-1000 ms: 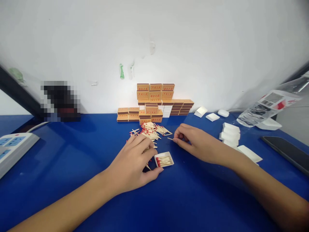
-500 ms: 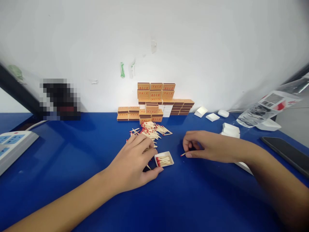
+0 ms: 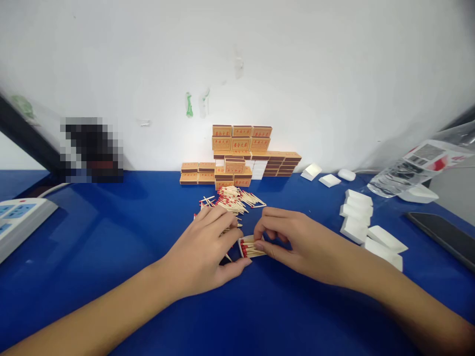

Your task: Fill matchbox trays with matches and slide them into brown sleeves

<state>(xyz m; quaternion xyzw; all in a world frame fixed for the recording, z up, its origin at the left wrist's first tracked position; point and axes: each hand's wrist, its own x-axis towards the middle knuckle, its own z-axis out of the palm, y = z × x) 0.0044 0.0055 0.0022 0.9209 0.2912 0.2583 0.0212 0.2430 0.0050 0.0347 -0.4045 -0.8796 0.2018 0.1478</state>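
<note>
A small white matchbox tray with red-tipped matches in it sits on the blue table. My left hand steadies the tray's left end, thumb at the near corner and index finger at the far one. Over the tray's right part is my right hand, its thumb and index finger pinched together on a match that is mostly hidden among the others. Loose matches lie in a heap behind my left hand, which covers some of them.
Orange matchboxes stand stacked against the wall. Several white trays lie to the right, by a plastic bottle and a black phone. At the left edge is a power strip.
My right hand has moved left with a match, from beside the tray to over it. White trays at the right are more exposed. My left hand stays at the tray.
</note>
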